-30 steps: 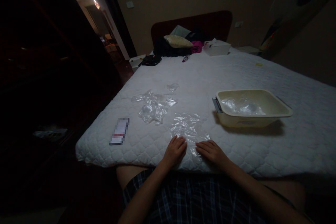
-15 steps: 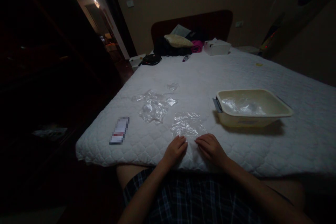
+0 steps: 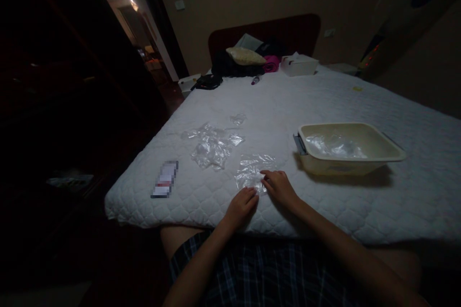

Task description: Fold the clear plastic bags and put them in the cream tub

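A thin clear plastic bag (image 3: pixel 248 172) lies on the white quilted bed cover in front of me, its right side folded inward. My left hand (image 3: pixel 242 205) is at the bag's near edge, fingers bent and closed on the plastic. My right hand (image 3: pixel 280 187) pinches the bag's right side, with the fingertips over the film near its middle. Left of the bag and farther off lies a loose heap of crumpled clear plastic bags (image 3: pixel 211 148), with a small crumpled piece (image 3: pixel 238 119) beyond it.
A cream plastic basin (image 3: pixel 351 165) with grey handles stands to the right, clear plastic inside it. A blurred-out phone-like object (image 3: pixel 164 180) lies at left. Farther back on the bed cover (image 3: pixel 288 105) are a white box (image 3: pixel 299 65), a cushion (image 3: pixel 246 56) and a black bag (image 3: pixel 208 81).
My right hand has moved left and slightly away from me, bringing the bag's right side inward over the rest. My left hand has stayed nearly in place.
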Demonstrator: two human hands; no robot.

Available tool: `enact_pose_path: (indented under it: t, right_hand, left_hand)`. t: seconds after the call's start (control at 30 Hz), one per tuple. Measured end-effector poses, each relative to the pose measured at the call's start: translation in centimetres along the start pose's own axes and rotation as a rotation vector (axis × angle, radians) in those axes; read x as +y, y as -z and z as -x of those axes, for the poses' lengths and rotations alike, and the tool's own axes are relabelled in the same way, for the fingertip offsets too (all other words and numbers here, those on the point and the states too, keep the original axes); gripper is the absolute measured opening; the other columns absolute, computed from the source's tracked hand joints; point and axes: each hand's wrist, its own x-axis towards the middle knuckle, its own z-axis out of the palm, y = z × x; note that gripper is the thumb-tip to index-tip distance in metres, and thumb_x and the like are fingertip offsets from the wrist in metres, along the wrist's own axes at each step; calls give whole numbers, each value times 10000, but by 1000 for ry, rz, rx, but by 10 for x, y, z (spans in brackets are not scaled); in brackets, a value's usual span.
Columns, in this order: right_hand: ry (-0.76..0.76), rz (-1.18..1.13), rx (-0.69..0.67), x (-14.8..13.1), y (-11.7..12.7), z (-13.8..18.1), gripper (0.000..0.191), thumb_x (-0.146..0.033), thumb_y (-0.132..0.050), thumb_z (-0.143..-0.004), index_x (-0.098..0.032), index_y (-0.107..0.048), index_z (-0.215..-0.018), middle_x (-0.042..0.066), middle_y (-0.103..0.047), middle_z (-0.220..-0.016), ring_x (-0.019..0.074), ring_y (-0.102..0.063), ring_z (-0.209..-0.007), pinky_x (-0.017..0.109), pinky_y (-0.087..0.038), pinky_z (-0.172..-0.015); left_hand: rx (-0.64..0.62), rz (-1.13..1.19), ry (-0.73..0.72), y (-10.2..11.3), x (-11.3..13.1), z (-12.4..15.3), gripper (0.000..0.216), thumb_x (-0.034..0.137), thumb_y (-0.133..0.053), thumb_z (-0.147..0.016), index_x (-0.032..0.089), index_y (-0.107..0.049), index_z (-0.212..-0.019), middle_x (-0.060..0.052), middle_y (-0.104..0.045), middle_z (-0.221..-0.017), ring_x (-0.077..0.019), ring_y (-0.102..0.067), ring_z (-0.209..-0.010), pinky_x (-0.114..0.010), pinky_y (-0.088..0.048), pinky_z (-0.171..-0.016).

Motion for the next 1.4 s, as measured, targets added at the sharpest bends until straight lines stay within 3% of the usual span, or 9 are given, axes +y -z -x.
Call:
enact_pose_path:
  t: [0.17, 0.37, 0.63, 1.13, 1.4]
  right_hand:
    - [12, 44, -32, -1, -1, 0, 177, -212, -498, -828, -161, -564, -983, 64, -646, -898, 194, -563, -860, 339, -319, -807]
    - [28, 136, -115, -2, -2, -1, 89, -208, -504, -827, -176, -587, -816, 44, -628, -818, 181, -537, -820, 319, -288, -787]
    - [6, 44, -150, 3, -3, -5, 122, -231, -515, -828, -182, -599, -902, 35, -629, -872, 167, -535, -854, 296, -287, -780]
    - [58, 104, -201, -6, 2, -10, 138, -177, -507, -827, -193, -627, -894, 48, -616, -867, 167, -516, -832, 297, -281, -785]
    - [36, 26, -189, -7, 5, -13, 169, -206, -485, -826, -176, -630, -907, 64, -616, -886, 180, -533, -861, 315, -336, -798]
  left_hand:
    - [0, 47, 33, 1, 2, -2, 228, 120, -439, -833, 131, -529, -1043, -112, -597, -1094, -206, -506, -1098, -438, -423, -951]
    - [-13, 25, 29, -1, 2, -2, 313, 135, -417, -848, 148, -478, -1154, -101, -595, -1095, -203, -517, -1077, -442, -426, -938]
    - [-25, -9, 10, 1, 2, -3, 282, 167, -417, -847, 161, -518, -1110, -98, -594, -1076, -203, -520, -1068, -432, -432, -929]
    - [-45, 4, 18, 3, 3, -5, 292, 157, -433, -836, 153, -505, -1119, -108, -591, -1069, -210, -519, -1056, -439, -434, -926]
    - [-61, 3, 23, 2, 3, -6, 264, 154, -444, -828, 153, -533, -1076, -108, -587, -1040, -205, -527, -1030, -429, -438, -915]
